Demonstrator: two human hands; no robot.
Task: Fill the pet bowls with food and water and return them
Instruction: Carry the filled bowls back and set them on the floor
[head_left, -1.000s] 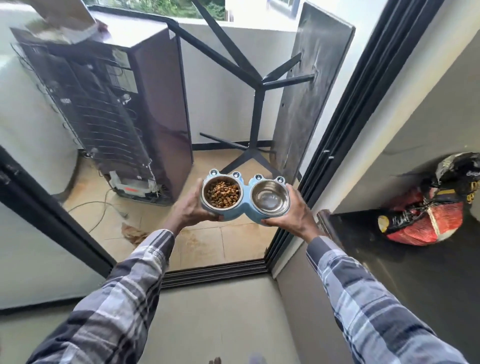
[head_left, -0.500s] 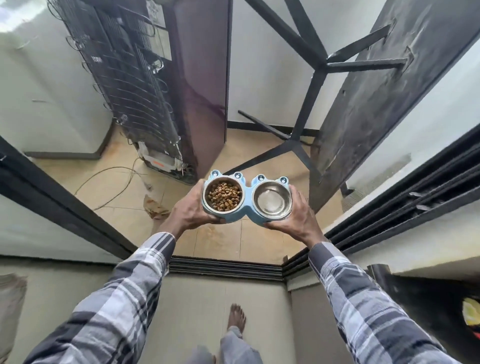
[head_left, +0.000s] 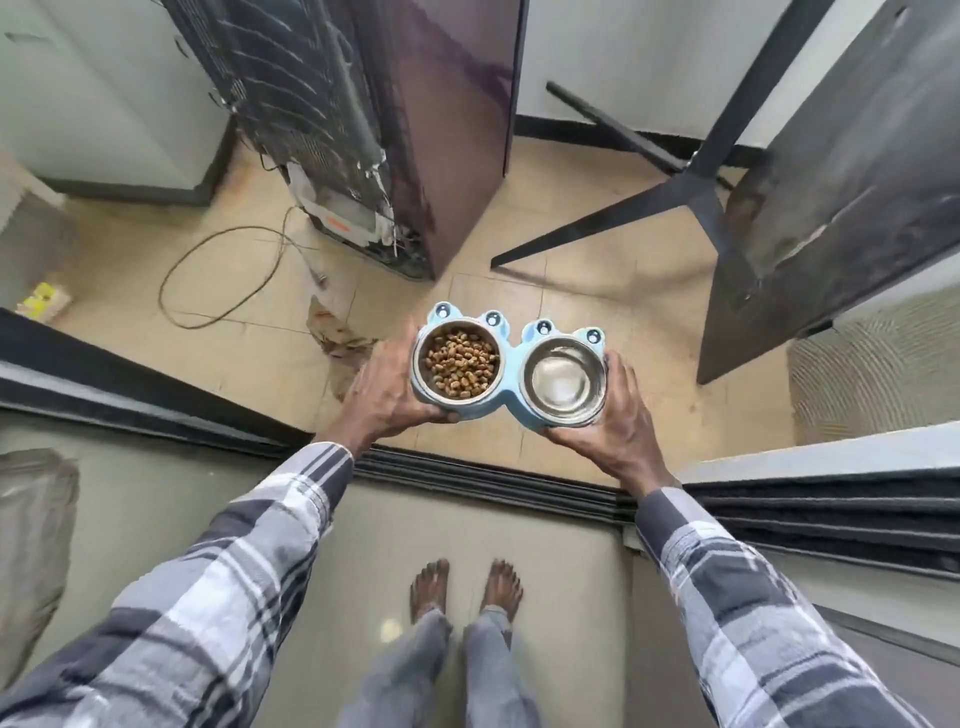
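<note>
I hold a light-blue double pet bowl stand (head_left: 511, 364) out in front of me, above the tiled floor beyond a sliding-door track. Its left steel bowl (head_left: 458, 362) is full of brown kibble. The right steel bowl (head_left: 563, 379) holds clear water. My left hand (head_left: 387, 395) grips the stand's left end, with the thumb curled along its near edge. My right hand (head_left: 608, 421) grips the right end in the same way. The stand is level.
A black door track (head_left: 483, 478) crosses the floor just ahead of my bare feet (head_left: 467, 587). Beyond it stand a fridge seen from behind (head_left: 363, 130), a loose cable (head_left: 223, 275), a crumpled rag (head_left: 337, 338) and a tipped dark table (head_left: 810, 208) with metal legs.
My view has tilted down and I have stepped up to the door track; both feet now show. The bowl stand stays in both hands, lower over the tiles.
</note>
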